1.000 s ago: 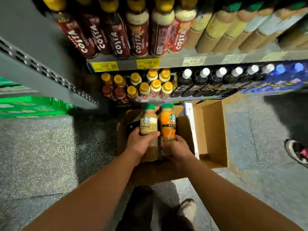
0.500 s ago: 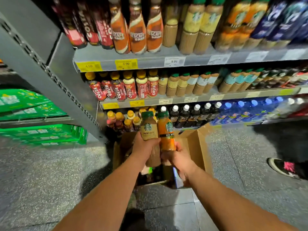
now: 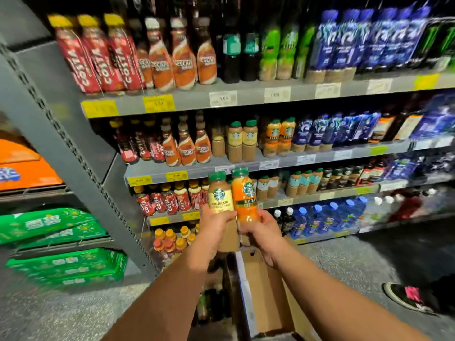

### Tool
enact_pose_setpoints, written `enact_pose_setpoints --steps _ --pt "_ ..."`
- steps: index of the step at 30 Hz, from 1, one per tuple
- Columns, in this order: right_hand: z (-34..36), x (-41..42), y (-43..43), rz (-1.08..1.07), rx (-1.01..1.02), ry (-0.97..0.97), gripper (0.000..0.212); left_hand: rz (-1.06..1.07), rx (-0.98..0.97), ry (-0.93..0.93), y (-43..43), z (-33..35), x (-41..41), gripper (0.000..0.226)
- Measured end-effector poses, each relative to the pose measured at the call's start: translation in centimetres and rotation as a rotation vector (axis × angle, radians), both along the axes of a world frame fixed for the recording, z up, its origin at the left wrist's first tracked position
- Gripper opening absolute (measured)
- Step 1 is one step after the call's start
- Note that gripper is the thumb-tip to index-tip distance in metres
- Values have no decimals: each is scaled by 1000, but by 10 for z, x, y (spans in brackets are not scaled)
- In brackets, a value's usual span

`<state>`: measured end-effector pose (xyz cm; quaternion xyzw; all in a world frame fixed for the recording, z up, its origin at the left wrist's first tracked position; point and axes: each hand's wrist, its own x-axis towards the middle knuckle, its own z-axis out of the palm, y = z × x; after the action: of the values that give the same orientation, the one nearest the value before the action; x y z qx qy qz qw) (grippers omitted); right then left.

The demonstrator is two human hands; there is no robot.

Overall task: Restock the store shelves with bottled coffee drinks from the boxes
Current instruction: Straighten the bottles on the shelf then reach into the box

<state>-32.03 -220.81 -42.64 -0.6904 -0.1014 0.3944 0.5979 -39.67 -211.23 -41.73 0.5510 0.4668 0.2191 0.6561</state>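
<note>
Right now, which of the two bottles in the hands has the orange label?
The orange bottle in the right hand; the cream bottle in the left hand reads Cheese Latte.

Left bottle (image 3: 220,198) in left hand (image 3: 214,225), right bottle (image 3: 246,193) in right hand (image 3: 261,230); bottles side by side, touching. Shelves (image 3: 246,97) behind at 12 o'clock, bottle rows on each tier. Open box (image 3: 266,299) on floor (image 3: 49,316) at 6 o'clock, beneath forearms. Stacked cases (image 3: 66,267) at 8 o'clock, left of shelves. Shoe (image 3: 406,299) on floor at 4 o'clock.
</note>
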Motion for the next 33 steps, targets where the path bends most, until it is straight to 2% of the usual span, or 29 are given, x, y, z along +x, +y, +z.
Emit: enact_pose_setpoints --steps 5,11,18,24,28,33 --pt "28 7 -1 13 34 -49 42 -18 55 -18 2 24 3 49" --pt "16 15 15 -10 33 21 47 -48 99 -88 21 25 13 49" --pt "-7 52 53 -80 92 65 37 -58 215 -120 81 11 53 47" --pt "-16 100 85 -144 2 -59 41 -65 265 -156 138 11 105 45" --pt "-15 128 105 -184 -15 -163 40 4 312 -154 161 7 141 48" --pt "-16 167 133 -221 -60 -276 49 81 402 -8 185 -10 179 51"
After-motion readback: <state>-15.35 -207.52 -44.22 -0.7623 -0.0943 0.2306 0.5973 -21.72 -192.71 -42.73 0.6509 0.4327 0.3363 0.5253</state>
